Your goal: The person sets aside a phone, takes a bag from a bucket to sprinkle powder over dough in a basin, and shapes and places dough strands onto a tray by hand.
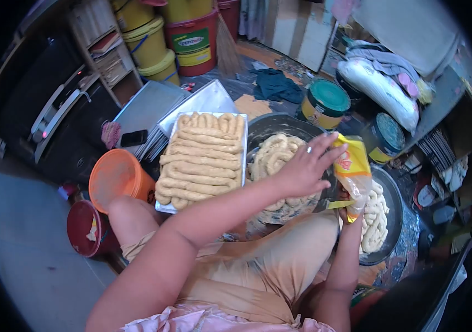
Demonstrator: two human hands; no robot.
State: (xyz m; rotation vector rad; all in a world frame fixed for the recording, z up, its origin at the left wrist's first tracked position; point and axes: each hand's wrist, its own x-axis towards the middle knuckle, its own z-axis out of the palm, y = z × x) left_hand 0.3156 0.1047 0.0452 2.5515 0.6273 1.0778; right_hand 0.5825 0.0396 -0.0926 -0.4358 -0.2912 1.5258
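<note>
A yellow plastic packet (353,157) with red print and a clear lower part is held upright in my right hand (350,209), whose fingers are partly hidden behind it. My left hand (305,169), with a ring on one finger, reaches across with its fingers spread. Its fingertips are close to the packet's upper left edge; whether they touch, I cannot tell. Below my left hand, thick coils of dough (272,157) lie in a dark round basin (258,126). More dough strands (376,221) fill a second dark basin (396,235) beyond my right hand.
A metal tray (244,149) carries rows of dough ropes (200,160), with stacked trays (150,110) and a phone (134,138) behind it. An orange bucket (115,180) and a dark red bucket (85,228) stand left. Lidded tubs (324,105) and a white sack (382,91) are farther back.
</note>
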